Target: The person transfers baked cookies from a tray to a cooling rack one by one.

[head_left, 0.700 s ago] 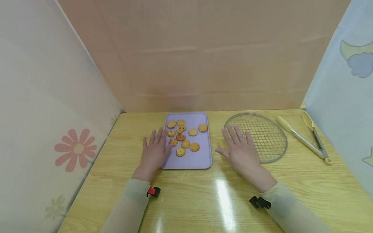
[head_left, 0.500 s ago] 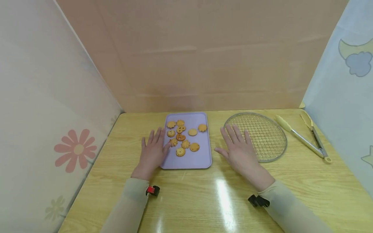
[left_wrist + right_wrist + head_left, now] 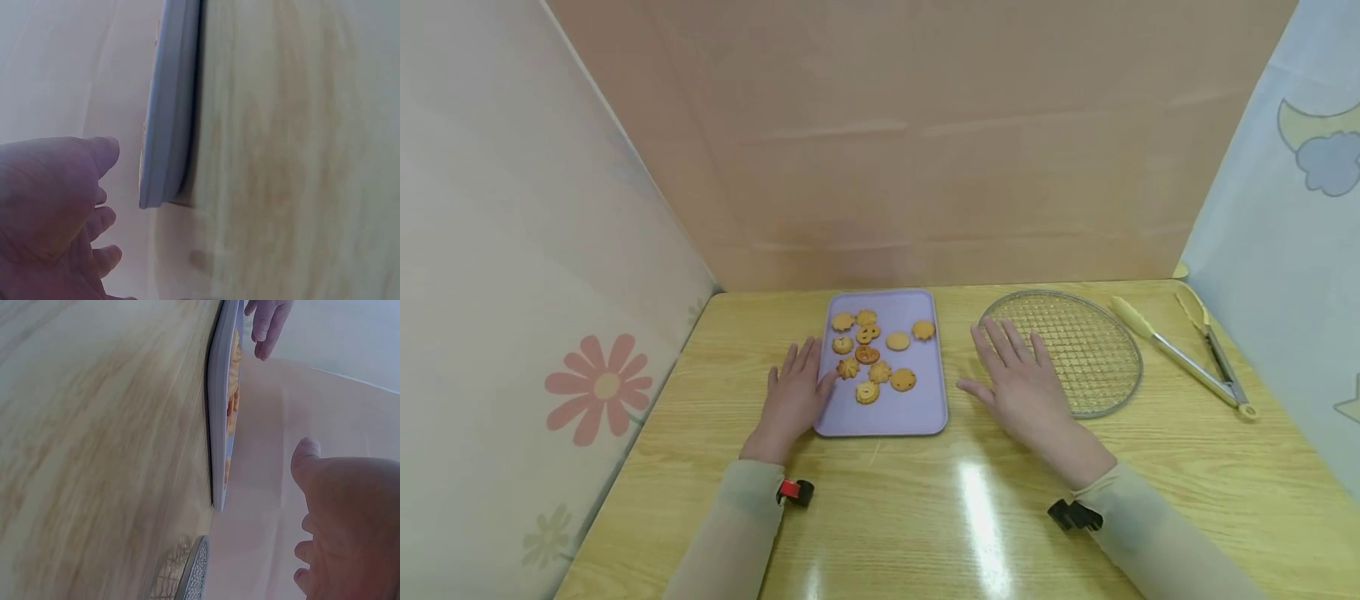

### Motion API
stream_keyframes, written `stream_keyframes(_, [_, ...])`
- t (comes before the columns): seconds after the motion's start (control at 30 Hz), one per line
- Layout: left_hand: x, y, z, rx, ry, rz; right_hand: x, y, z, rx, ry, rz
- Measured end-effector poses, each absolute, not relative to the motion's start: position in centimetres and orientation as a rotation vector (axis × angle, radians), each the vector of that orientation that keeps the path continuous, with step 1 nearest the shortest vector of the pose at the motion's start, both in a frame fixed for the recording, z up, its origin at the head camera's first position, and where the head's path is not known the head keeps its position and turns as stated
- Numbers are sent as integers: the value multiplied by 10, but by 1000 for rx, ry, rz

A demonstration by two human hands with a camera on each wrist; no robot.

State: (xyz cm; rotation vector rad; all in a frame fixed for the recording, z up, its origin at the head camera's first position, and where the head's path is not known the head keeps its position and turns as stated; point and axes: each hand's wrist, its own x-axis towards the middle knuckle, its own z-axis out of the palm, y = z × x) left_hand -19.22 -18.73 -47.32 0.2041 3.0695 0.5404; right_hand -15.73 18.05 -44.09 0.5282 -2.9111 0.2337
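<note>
A lilac tray [image 3: 917,408] lies on the wooden table, holding several cookies, among them a plain round cookie [image 3: 897,340], a pretzel-shaped cookie [image 3: 867,355] and a flower-shaped cookie [image 3: 879,372]. My left hand [image 3: 790,406] is at the tray's left edge with its fingers extended; in the left wrist view it holds nothing and looks apart from the tray [image 3: 170,106]. My right hand [image 3: 1026,396], fingers spread, is over the near left part of a round wire rack [image 3: 1082,350]. The right wrist view shows it raised above the table, gripping nothing.
Tongs [image 3: 1195,367] with cream-coloured tips lie spread on the table right of the rack. A brown panel [image 3: 925,167] stands along the back. Patterned white panels flank the table, the left one [image 3: 512,208] with flowers and the right one [image 3: 1262,225] with a moon and cloud.
My left hand has shifted slightly left and its thumb no longer overlaps the star-like cookies. My right hand stays nearly where it was. Tray, rack and tongs show only a slight camera shift.
</note>
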Motion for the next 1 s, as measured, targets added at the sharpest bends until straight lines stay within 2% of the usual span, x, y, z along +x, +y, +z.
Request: stream_keyframes(1.0, [-198, -202, -481, 211, 3028, 510, -161, 206, -439, 485, -2950, 261])
